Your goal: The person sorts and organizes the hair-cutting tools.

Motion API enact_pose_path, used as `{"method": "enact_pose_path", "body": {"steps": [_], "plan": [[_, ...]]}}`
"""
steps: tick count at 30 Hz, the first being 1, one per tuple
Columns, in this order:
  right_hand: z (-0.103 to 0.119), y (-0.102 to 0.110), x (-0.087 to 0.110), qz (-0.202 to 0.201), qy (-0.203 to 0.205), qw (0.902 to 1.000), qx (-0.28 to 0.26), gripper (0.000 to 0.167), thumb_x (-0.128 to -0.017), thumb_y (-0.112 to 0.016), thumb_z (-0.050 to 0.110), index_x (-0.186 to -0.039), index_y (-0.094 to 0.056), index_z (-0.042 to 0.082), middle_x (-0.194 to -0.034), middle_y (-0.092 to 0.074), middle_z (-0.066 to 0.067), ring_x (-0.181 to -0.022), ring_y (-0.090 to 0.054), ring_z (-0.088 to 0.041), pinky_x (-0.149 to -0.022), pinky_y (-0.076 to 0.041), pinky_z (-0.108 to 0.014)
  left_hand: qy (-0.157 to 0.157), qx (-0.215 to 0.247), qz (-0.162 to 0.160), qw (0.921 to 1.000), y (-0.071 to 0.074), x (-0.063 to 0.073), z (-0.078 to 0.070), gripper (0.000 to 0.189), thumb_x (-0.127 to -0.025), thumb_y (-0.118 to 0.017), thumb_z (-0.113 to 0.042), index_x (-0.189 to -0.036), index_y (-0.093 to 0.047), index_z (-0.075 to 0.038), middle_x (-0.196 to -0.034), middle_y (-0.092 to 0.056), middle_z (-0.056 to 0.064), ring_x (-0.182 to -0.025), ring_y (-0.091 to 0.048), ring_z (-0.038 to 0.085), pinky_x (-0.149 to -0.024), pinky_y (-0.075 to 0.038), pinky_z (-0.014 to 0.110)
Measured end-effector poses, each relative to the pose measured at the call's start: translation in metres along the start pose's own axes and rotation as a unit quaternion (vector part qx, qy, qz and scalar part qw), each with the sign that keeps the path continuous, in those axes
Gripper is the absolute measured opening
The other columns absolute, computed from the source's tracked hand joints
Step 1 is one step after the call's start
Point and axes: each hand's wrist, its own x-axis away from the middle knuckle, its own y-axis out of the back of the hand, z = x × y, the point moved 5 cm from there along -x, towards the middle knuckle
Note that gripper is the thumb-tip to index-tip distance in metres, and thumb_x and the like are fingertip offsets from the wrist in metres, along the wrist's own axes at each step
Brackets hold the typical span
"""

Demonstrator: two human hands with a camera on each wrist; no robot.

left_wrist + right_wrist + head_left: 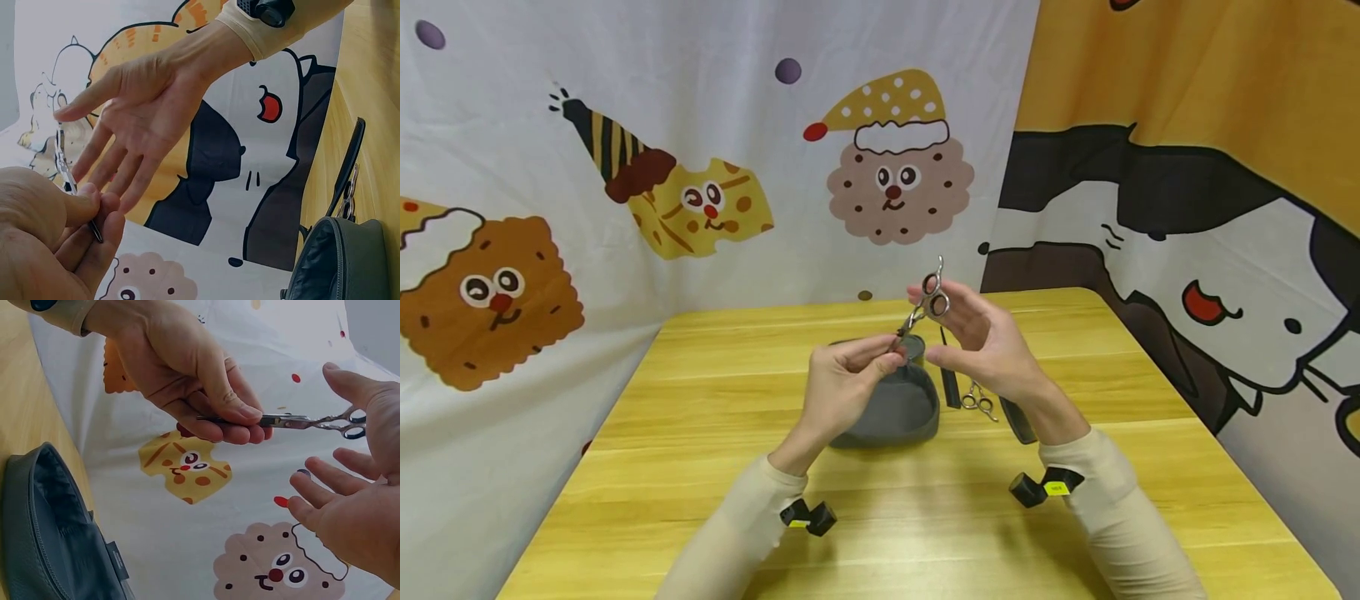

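My left hand (842, 383) pinches a pair of silver hairdressing scissors (914, 317) by the blades, thumb against fingers, and the finger rings point up and to the right. In the right wrist view the scissors (300, 421) lie almost level, with the blades partly hidden by the left fingers. My right hand (992, 342) is beside the rings with its fingers spread and extended, gripping nothing. In the left wrist view the right palm (147, 112) faces the scissors (64, 162). Beneath the hands stands an unzipped grey case (887, 417).
Right of the case on the wooden table (715, 483) lie a thin black comb (951, 379), a second pair of scissors (978, 402) and another dark, flat item (1017, 419). A cartoon-printed curtain (722, 83) hangs behind the table and along its right side.
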Motion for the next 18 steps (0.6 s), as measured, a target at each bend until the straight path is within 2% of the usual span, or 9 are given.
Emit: {"method": "enact_pose_path", "body": {"steps": [4, 8, 13, 18], "plan": [[-0.004, -0.001, -0.002, -0.010, -0.023, 0.9997, 0.005, 0.074, -0.102, -0.081, -0.001, -0.168, -0.048, 0.001, -0.168, -0.062, -0.012, -0.159, -0.059, -0.017, -0.134, -0.047, -0.029, 0.013, -0.011, 0.001, 0.9998, 0.000, 0.000, 0.001, 0.030, -0.099, -0.083, 0.001, -0.129, -0.081, 0.006, -0.119, -0.085, 0.024, -0.112, -0.085, 0.039, -0.093, -0.070, 0.027], [-0.009, -0.001, -0.003, -0.020, -0.046, 0.9986, 0.015, 0.068, -0.103, -0.081, 0.001, -0.165, -0.052, 0.000, -0.160, -0.068, -0.005, -0.155, -0.063, -0.020, -0.128, -0.053, -0.028, 0.008, -0.025, 0.005, 0.9996, 0.000, 0.000, 0.002, 0.031, -0.098, -0.085, 0.001, -0.129, -0.082, 0.005, -0.120, -0.085, 0.023, -0.110, -0.086, 0.039, -0.090, -0.071, 0.028], [-0.013, -0.001, -0.004, -0.026, -0.067, 0.9972, 0.021, 0.063, -0.104, -0.080, 0.004, -0.161, -0.055, -0.003, -0.158, -0.069, -0.012, -0.150, -0.066, -0.022, -0.120, -0.058, -0.027, -0.001, -0.041, 0.011, 0.9991, -0.001, 0.001, 0.002, 0.030, -0.098, -0.085, 0.000, -0.128, -0.083, 0.004, -0.117, -0.085, 0.023, -0.107, -0.086, 0.039, -0.088, -0.072, 0.029], [-0.015, -0.001, -0.002, -0.025, -0.085, 0.9957, 0.030, 0.058, -0.105, -0.080, 0.006, -0.160, -0.060, 0.003, -0.155, -0.071, -0.017, -0.144, -0.070, -0.019, -0.111, -0.063, -0.026, -0.003, -0.050, 0.015, 0.9987, -0.003, 0.001, 0.002, 0.028, -0.098, -0.086, 0.000, -0.125, -0.084, 0.005, -0.115, -0.086, 0.022, -0.107, -0.087, 0.036, -0.089, -0.071, 0.029]]}}
